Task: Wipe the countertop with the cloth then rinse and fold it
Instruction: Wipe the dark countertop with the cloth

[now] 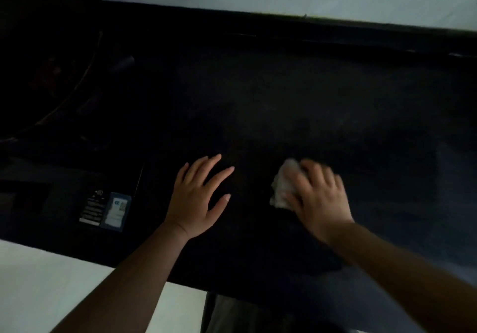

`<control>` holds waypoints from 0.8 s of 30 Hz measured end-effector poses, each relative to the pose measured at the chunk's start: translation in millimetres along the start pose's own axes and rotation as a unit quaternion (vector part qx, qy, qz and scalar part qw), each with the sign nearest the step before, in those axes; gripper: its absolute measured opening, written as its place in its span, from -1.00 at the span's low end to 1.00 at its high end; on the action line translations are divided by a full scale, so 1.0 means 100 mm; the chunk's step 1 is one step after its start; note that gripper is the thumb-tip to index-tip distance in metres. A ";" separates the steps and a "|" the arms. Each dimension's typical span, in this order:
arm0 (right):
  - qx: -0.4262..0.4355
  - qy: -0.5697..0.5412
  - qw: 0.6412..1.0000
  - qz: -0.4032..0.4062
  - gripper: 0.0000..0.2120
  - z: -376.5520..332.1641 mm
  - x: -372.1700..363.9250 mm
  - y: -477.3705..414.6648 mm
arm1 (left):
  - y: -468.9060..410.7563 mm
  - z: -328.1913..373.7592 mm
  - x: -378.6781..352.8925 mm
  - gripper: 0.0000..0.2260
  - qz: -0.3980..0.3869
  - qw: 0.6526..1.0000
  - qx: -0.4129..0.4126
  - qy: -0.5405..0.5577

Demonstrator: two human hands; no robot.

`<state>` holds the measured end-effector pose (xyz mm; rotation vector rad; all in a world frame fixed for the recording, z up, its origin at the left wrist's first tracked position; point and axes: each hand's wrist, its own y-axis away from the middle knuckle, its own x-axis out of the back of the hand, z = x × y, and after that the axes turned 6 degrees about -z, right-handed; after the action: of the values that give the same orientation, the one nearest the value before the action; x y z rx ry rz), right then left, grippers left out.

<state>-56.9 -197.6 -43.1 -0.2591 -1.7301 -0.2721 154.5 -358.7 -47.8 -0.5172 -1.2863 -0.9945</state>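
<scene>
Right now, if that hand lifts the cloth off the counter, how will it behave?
The cloth is bunched under the right hand, so likely floppy and would sag. It looks small and thin, probably light. On the smooth dark countertop it probably slides easily.

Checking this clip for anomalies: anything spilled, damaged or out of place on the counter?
Nothing stands out. The right hand presses a bunched pale cloth on the dark countertop; the left hand lies flat beside it. Dim light hides fine detail.
</scene>
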 end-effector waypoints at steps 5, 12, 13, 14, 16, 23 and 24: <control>-0.148 -0.073 0.986 0.000 -0.59 -0.29 0.05 -1.27 | 0.10 -0.03 0.11 -0.55 0.033 0.998 0.053 0.006; 0.090 -0.057 0.993 -0.058 -0.57 -1.14 -0.13 -0.67 | 0.53 -0.44 0.13 -0.53 0.059 0.971 0.234 -0.003; 0.117 -0.048 0.990 -0.063 -0.58 -1.08 -0.13 -0.46 | 0.54 -0.44 0.10 -0.53 0.056 0.970 0.238 -0.001; 0.135 -0.042 0.988 -0.061 -0.58 -0.99 -0.13 -0.28 | 0.54 -0.45 0.08 -0.53 0.058 0.969 0.241 0.003; 0.139 -0.025 0.989 -0.038 -0.59 -0.74 -0.14 -0.09 | 0.53 -0.47 0.07 -0.54 0.067 0.968 0.241 0.010; -0.149 -0.084 0.985 -0.001 -0.58 -0.70 -0.03 -1.28 | 0.54 -0.51 0.03 -0.56 0.083 0.969 0.234 0.010; -0.162 -0.092 0.982 -0.007 -0.57 -0.82 -0.05 -1.43 | 0.54 -0.52 0.03 -0.56 0.082 0.969 0.233 0.007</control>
<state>-25.7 -360.0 -39.4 -0.5234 -1.8665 -0.5577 228.2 -373.7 -47.7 -0.2444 -1.3852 -0.5298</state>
